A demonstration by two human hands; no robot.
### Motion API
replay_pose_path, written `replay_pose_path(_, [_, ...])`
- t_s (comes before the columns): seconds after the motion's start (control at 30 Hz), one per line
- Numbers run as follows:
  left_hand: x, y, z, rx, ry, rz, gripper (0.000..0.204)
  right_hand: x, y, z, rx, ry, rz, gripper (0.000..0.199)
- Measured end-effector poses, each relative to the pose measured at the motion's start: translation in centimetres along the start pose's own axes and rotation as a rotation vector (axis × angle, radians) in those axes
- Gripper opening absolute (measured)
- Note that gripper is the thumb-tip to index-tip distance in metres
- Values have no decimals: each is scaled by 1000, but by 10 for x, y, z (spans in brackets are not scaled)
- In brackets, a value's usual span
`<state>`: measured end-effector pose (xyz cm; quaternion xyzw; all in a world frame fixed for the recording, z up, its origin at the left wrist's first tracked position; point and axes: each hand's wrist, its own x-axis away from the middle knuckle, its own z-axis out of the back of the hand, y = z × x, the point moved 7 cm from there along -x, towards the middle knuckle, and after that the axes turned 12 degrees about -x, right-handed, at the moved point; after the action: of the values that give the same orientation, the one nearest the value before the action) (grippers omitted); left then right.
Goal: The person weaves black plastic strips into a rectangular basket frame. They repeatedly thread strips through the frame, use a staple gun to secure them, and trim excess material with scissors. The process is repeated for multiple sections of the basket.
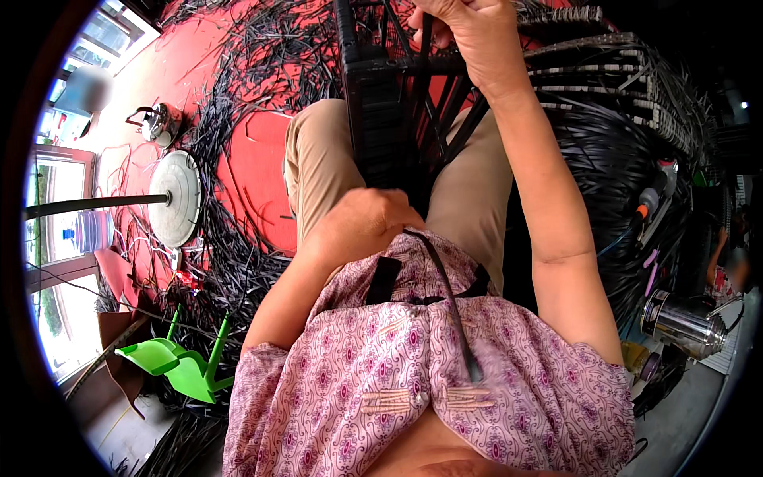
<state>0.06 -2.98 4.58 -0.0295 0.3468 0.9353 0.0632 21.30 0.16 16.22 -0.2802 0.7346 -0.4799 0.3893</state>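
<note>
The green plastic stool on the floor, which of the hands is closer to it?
Left. The left hand rests near the lap, above and right of the green stool. The right hand is far up, gripping the black woven frame.

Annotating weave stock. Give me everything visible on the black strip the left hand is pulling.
The long flat black strip looks like plastic or synthetic rattan, narrow and glossy. It runs from the left hand, which has closed its grip on it by the lap, in a gentle curve down across the pink patterned blouse, ending near the blouse's lower front. It lies against the cloth, apparently slack there. Whether it joins the dark woven frame above is hidden behind the hand.
</note>
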Motion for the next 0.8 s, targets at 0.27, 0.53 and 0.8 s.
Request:
replay_pose_path(0.27, [-28, 20, 126, -672, 937, 142, 43, -6, -9, -18, 87, -41, 183, 24])
replay_pose_path(0.53, [-56, -15, 129, -734, 827, 64, 45, -16, 2, -15, -57, -36, 56, 25])
replay_pose_path(0.8, [-56, -16, 127, -665, 853, 82, 42, -21, -1, -37, -569, -26, -12, 20])
